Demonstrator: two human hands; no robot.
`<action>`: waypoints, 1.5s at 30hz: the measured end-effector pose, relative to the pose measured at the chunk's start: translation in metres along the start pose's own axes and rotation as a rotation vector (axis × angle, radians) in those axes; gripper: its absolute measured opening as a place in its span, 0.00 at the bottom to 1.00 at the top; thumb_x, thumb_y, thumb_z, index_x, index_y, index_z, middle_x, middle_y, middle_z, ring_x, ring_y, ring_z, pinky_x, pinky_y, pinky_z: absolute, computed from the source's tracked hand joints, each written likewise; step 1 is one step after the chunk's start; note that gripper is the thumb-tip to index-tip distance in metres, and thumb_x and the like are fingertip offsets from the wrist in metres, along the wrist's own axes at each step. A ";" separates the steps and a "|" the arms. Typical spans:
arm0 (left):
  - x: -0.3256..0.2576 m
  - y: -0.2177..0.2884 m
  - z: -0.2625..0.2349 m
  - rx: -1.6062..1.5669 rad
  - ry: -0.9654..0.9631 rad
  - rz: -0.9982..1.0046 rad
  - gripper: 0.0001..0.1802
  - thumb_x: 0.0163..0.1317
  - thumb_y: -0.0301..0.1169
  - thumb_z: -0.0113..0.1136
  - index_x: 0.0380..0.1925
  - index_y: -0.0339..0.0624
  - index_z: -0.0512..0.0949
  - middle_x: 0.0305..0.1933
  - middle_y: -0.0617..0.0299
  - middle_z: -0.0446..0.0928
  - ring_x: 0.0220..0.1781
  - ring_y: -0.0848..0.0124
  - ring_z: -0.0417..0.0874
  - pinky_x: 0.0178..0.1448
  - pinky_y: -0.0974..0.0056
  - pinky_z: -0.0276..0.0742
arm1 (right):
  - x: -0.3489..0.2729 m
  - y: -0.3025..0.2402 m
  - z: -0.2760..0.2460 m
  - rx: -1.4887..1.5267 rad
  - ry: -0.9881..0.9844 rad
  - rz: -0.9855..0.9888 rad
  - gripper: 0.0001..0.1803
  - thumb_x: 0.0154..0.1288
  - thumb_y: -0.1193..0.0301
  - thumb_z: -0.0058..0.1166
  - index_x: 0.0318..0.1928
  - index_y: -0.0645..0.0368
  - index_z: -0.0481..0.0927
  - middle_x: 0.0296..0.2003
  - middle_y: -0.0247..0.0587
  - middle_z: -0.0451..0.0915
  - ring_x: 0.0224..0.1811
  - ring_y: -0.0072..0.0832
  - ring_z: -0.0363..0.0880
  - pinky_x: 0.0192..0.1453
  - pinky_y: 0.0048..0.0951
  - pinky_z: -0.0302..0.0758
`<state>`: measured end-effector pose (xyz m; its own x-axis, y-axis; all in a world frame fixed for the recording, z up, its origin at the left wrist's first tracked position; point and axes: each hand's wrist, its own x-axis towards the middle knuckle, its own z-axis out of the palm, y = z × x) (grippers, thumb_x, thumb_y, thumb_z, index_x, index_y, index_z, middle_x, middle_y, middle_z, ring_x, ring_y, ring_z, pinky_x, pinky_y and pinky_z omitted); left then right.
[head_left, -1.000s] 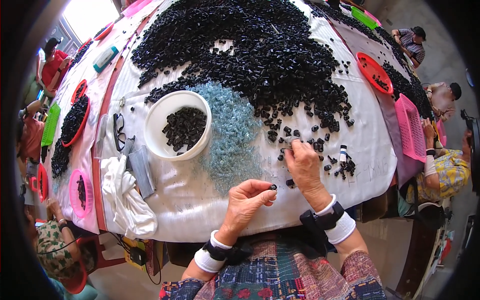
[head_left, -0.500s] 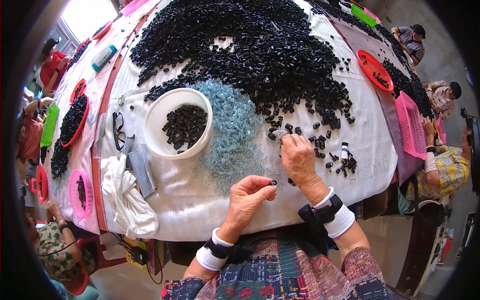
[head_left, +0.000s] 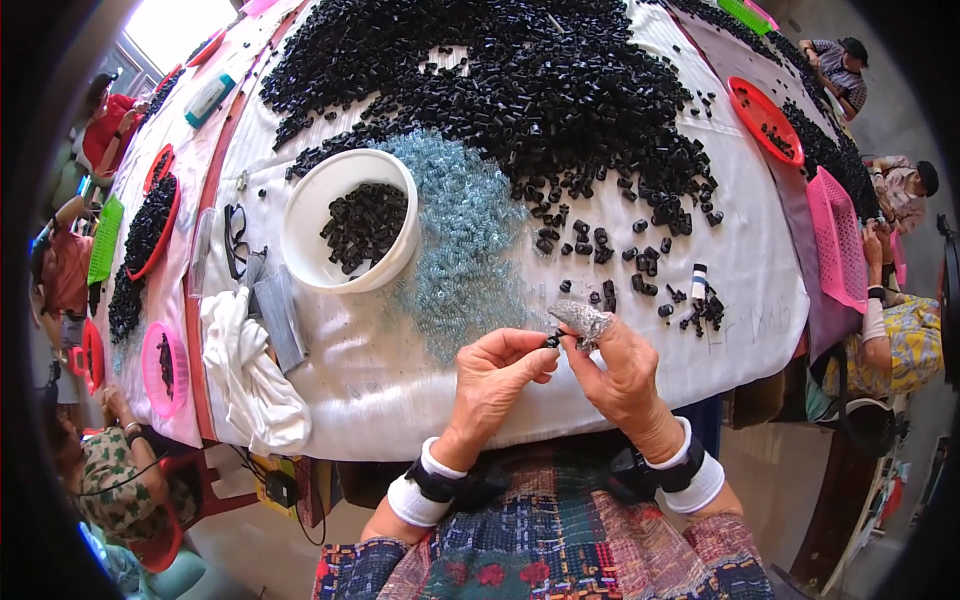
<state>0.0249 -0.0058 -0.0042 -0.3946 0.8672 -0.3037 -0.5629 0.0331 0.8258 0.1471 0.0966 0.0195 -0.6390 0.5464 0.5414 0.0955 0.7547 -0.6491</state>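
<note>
My left hand (head_left: 500,385) pinches a small black plastic part (head_left: 551,342) between thumb and fingertips. Close against it, my right hand (head_left: 622,380) is also closed, with a small dark piece at its thumb tip. A crinkled silver wrapping (head_left: 582,319), like foil, covers what looks like my right index finger. The two hands meet near the front of the white-covered table (head_left: 400,410). Just beyond them lies a heap of pale blue, clear-looking little springs (head_left: 460,250). Loose black parts (head_left: 600,245) are scattered ahead of my right hand.
A white tub (head_left: 300,260) of black parts stands left of the springs. Farther back spreads a large black pile (head_left: 450,100). White cloth (head_left: 245,380), glasses (head_left: 235,240) and a small white-and-black bottle (head_left: 698,281) lie about. People work at side tables with red trays (head_left: 745,95) and pink baskets (head_left: 835,240).
My right hand has come back from the scattered black parts toward me and now meets my left hand. The left hand keeps its black part. The view has shifted slightly.
</note>
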 end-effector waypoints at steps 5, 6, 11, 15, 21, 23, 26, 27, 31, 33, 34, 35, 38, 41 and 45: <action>-0.002 -0.001 0.003 0.046 0.016 0.001 0.10 0.57 0.24 0.64 0.38 0.33 0.78 0.33 0.57 0.82 0.32 0.74 0.82 0.37 0.71 0.79 | -0.005 0.001 0.002 0.010 0.009 0.022 0.17 0.43 0.86 0.58 0.38 0.65 0.77 0.29 0.47 0.76 0.28 0.43 0.76 0.30 0.36 0.74; -0.002 -0.001 0.004 0.053 0.017 0.003 0.10 0.57 0.24 0.64 0.38 0.33 0.78 0.33 0.57 0.82 0.32 0.74 0.82 0.37 0.71 0.79 | -0.005 0.001 0.002 0.010 0.006 0.029 0.17 0.43 0.86 0.59 0.38 0.65 0.77 0.29 0.47 0.76 0.29 0.43 0.76 0.31 0.36 0.74; -0.004 -0.002 0.005 0.083 0.032 -0.001 0.09 0.56 0.24 0.64 0.37 0.33 0.78 0.32 0.58 0.82 0.31 0.75 0.81 0.38 0.72 0.79 | -0.011 0.002 0.002 0.007 -0.001 0.004 0.16 0.42 0.86 0.59 0.36 0.66 0.76 0.29 0.49 0.76 0.30 0.45 0.76 0.33 0.37 0.75; -0.005 -0.003 0.004 0.113 0.030 -0.008 0.09 0.56 0.23 0.64 0.37 0.32 0.78 0.31 0.58 0.82 0.30 0.75 0.81 0.38 0.73 0.78 | -0.013 -0.001 0.000 0.004 -0.060 0.059 0.14 0.42 0.86 0.58 0.34 0.67 0.75 0.28 0.50 0.75 0.31 0.47 0.76 0.35 0.38 0.75; -0.006 0.000 0.006 0.171 0.025 -0.041 0.09 0.57 0.23 0.63 0.37 0.31 0.79 0.31 0.57 0.81 0.31 0.74 0.81 0.36 0.72 0.79 | -0.009 -0.005 -0.006 -0.055 -0.139 0.038 0.10 0.44 0.86 0.55 0.30 0.66 0.73 0.26 0.50 0.74 0.30 0.46 0.75 0.34 0.38 0.74; -0.005 0.003 0.008 0.165 0.029 -0.071 0.09 0.57 0.24 0.63 0.37 0.31 0.79 0.31 0.57 0.81 0.31 0.74 0.82 0.36 0.72 0.79 | -0.008 -0.005 -0.007 -0.054 -0.119 0.046 0.09 0.44 0.86 0.55 0.30 0.66 0.72 0.26 0.50 0.74 0.29 0.46 0.75 0.33 0.39 0.73; -0.003 0.004 0.008 0.158 0.027 -0.119 0.09 0.57 0.25 0.63 0.37 0.31 0.80 0.32 0.57 0.81 0.31 0.73 0.82 0.36 0.72 0.79 | -0.009 -0.004 -0.004 -0.054 -0.101 0.054 0.09 0.45 0.85 0.54 0.29 0.66 0.71 0.25 0.49 0.73 0.29 0.46 0.74 0.32 0.40 0.73; -0.003 0.004 0.008 0.156 0.020 -0.137 0.09 0.58 0.25 0.62 0.37 0.30 0.80 0.32 0.57 0.81 0.31 0.73 0.82 0.36 0.71 0.79 | -0.010 -0.004 -0.003 -0.056 -0.102 0.056 0.09 0.45 0.85 0.54 0.29 0.66 0.71 0.25 0.49 0.73 0.28 0.46 0.74 0.32 0.40 0.73; -0.002 0.004 0.008 0.179 0.030 -0.153 0.09 0.57 0.26 0.63 0.36 0.31 0.79 0.31 0.57 0.81 0.31 0.73 0.82 0.35 0.72 0.79 | -0.013 -0.003 -0.001 -0.046 -0.126 0.104 0.09 0.46 0.85 0.54 0.30 0.65 0.71 0.25 0.50 0.73 0.28 0.46 0.74 0.31 0.39 0.72; 0.000 0.004 0.006 0.181 0.016 -0.145 0.09 0.57 0.27 0.62 0.35 0.31 0.79 0.30 0.59 0.80 0.27 0.76 0.80 0.33 0.73 0.78 | -0.014 -0.001 0.001 0.015 -0.087 0.144 0.09 0.48 0.83 0.56 0.31 0.65 0.72 0.25 0.47 0.73 0.27 0.44 0.74 0.30 0.38 0.72; 0.001 0.004 0.005 0.182 0.018 -0.144 0.09 0.57 0.27 0.62 0.35 0.31 0.79 0.30 0.59 0.80 0.27 0.76 0.80 0.33 0.73 0.78 | -0.014 -0.001 0.000 0.018 -0.087 0.144 0.09 0.48 0.83 0.56 0.31 0.65 0.72 0.25 0.47 0.73 0.27 0.44 0.74 0.30 0.38 0.72; 0.002 0.004 0.003 0.093 0.002 -0.167 0.08 0.57 0.27 0.62 0.34 0.32 0.78 0.29 0.59 0.80 0.26 0.76 0.80 0.32 0.73 0.78 | -0.012 -0.003 -0.002 0.104 -0.106 0.175 0.11 0.47 0.81 0.58 0.33 0.65 0.73 0.27 0.47 0.73 0.28 0.42 0.75 0.30 0.36 0.73; 0.003 0.007 0.003 -0.041 -0.002 -0.211 0.07 0.57 0.26 0.60 0.33 0.33 0.77 0.29 0.59 0.79 0.26 0.75 0.79 0.32 0.73 0.78 | -0.007 -0.008 -0.003 0.196 -0.094 0.221 0.15 0.46 0.78 0.61 0.38 0.64 0.75 0.32 0.47 0.74 0.32 0.41 0.75 0.32 0.34 0.74; 0.004 0.008 0.005 -0.133 0.005 -0.239 0.07 0.57 0.26 0.59 0.34 0.33 0.76 0.30 0.58 0.79 0.28 0.74 0.80 0.33 0.73 0.78 | -0.009 -0.003 0.003 0.138 -0.066 0.170 0.20 0.44 0.77 0.63 0.41 0.64 0.75 0.37 0.50 0.73 0.36 0.43 0.75 0.37 0.35 0.74; 0.004 0.008 0.005 -0.226 -0.001 -0.239 0.07 0.57 0.25 0.58 0.35 0.33 0.76 0.32 0.56 0.79 0.31 0.72 0.81 0.36 0.71 0.78 | -0.015 0.000 0.011 0.049 -0.085 0.091 0.21 0.42 0.75 0.65 0.40 0.66 0.75 0.38 0.52 0.73 0.38 0.47 0.74 0.42 0.39 0.73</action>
<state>0.0228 -0.0001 0.0033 -0.2309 0.8487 -0.4757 -0.7868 0.1248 0.6044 0.1479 0.0842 0.0059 -0.6917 0.5778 0.4332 0.1202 0.6836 -0.7199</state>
